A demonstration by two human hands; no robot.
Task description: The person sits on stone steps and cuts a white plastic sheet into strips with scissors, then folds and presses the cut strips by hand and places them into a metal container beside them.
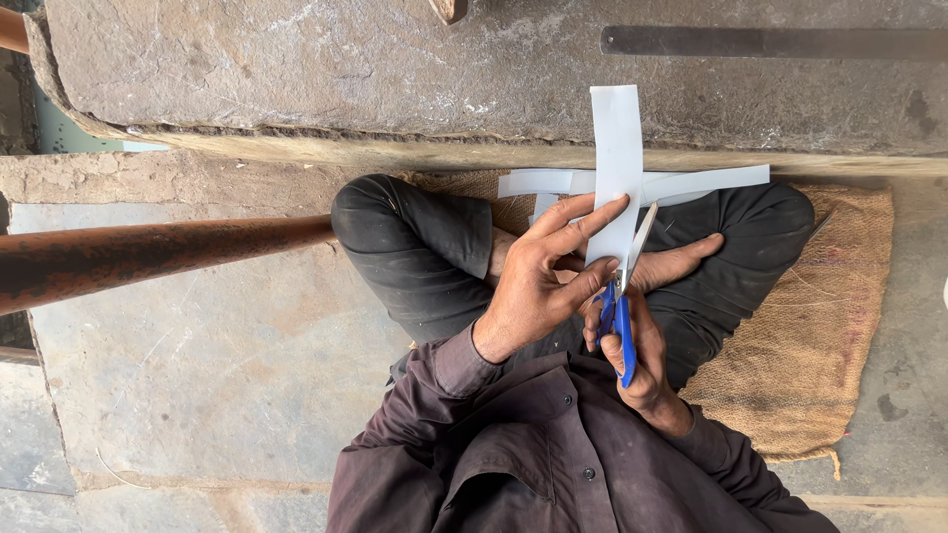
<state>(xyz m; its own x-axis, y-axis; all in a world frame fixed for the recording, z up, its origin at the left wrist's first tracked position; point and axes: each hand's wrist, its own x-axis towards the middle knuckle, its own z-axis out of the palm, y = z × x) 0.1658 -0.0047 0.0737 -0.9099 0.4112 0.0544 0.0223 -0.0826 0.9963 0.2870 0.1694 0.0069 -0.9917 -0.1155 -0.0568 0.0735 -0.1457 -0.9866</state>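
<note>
While left hand (538, 276) pinches white strip (614, 168) (long, upright) | right hand (642, 345) grips blue scissors (622, 316)

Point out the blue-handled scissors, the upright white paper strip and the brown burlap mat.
blue-handled scissors (624, 341): head view, on the blue handle.
upright white paper strip (616, 138): head view, upper part.
brown burlap mat (810, 345): head view, bare weave.

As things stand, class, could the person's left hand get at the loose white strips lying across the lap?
Probably yes: the left hand holds the upright white strip, and the loose white strips lie just beyond, uncovered.
</note>
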